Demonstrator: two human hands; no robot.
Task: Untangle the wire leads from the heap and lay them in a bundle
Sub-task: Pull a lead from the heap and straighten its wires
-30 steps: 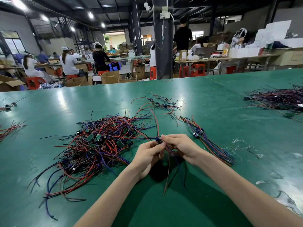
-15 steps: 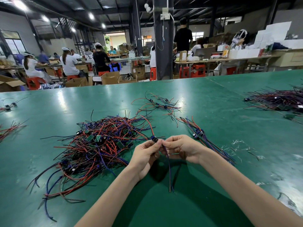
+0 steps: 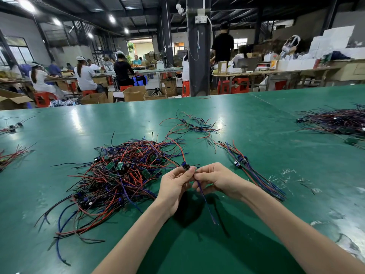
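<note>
Above table (image 3: 256,125), left hand (image 3: 173,184) and right hand (image 3: 217,178) pinch lead (image 3: 205,202) trailing nearward.

A wide table (image 3: 276,135) has a smooth green top, glossy enough to mirror the ceiling lights, but scuffed dull and whitish at its near right edge. On it lies a heap (image 3: 118,175) of thin wires in smooth red, blue and black plastic sheathing, with small green circuit boards (image 3: 113,166) among them. The wire lead (image 3: 204,200) pinched between the left hand (image 3: 173,184) and right hand (image 3: 217,180) has the same slick sheathing. Far behind stand matt brown cardboard boxes (image 3: 134,93) and shiny red plastic stools (image 3: 42,98).
</note>
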